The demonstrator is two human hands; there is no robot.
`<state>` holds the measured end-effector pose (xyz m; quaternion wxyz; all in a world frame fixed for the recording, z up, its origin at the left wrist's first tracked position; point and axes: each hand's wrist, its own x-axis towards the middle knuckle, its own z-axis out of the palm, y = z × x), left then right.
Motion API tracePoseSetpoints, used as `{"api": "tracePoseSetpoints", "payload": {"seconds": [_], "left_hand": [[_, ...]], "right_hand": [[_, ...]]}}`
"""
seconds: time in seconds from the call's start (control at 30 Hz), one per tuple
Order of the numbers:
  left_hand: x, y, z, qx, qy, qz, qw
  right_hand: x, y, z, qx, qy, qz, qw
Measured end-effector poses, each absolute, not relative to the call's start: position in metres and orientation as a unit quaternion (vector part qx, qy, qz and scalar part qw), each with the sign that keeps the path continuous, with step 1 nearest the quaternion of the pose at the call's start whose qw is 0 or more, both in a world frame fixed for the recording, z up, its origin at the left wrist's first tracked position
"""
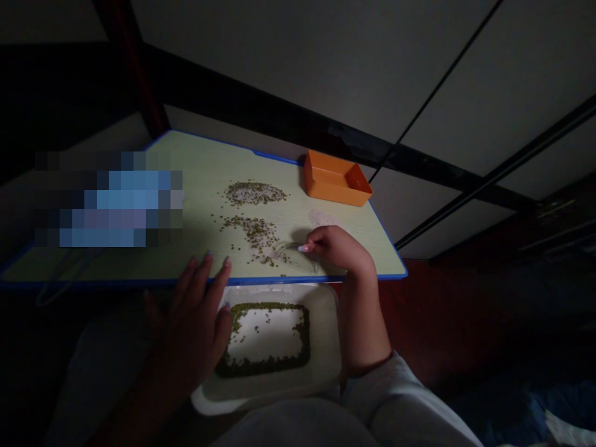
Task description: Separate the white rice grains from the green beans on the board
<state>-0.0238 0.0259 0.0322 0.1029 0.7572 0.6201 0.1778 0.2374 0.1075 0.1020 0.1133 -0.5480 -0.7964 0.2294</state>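
My right hand (333, 248) is pinched on a clear curved piece (295, 254) with thin edges, held low over the pale tabletop (195, 167); its exact kind cannot be made out. Just left of this piece lies a scattered pile of small green beans mixed with pale grains (258, 233). Farther back is a second mixed pile (255, 193). A patch of pale grains (322, 217) lies beyond my right hand. My left hand (198, 316) is open, fingers spread at the table's front edge, next to a white plastic tub (326, 347) with green beans mostly along its floor's edges.
An orange open box (338, 180) stands at the table's back right corner. Something blue, blurred out (121, 202), is at the left of the table. Pale cabinet panels (279, 62) rise close behind. The table has a blue rim (372, 277).
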Motion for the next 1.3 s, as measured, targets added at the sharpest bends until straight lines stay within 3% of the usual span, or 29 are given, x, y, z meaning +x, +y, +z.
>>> {"api": "tracePoseSetpoints", "payload": {"seconds": [1.3], "left_hand": [[-0.0228, 0.0247, 0.0348, 0.754, 0.623, 0.177, 0.114]], "right_hand": [[0.2386, 0.1033, 0.1052, -0.559, -0.78, 0.252, 0.122]]}}
